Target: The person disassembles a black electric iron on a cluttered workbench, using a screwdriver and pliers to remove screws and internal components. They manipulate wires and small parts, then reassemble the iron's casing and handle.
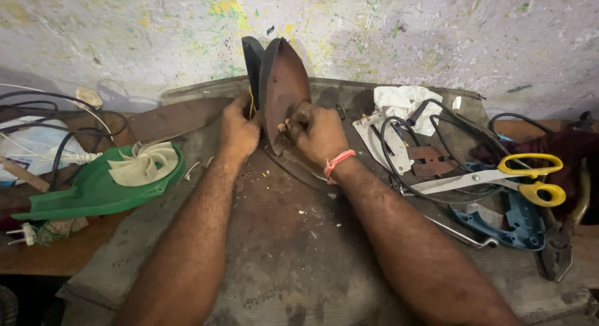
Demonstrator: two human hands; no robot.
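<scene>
Both hands, left hand (240, 131) and right hand (317, 134), clench fingers on the upright, rusty-brown iron soleplate (284, 89).

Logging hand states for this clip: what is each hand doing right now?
Left hand: closed on the upright iron, at its left edge.
Right hand: closed on the iron's lower right side.

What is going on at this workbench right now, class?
A person holds a rusty brown metal iron soleplate upright on a worn grey work board. The left hand steadies its left edge, while the right hand, with a pink wristband, works at its lower part with the fingertips. Yellow-handled scissors and black cables lie to the right; a green plastic housing with a cream fan wheel lies to the left.
</scene>
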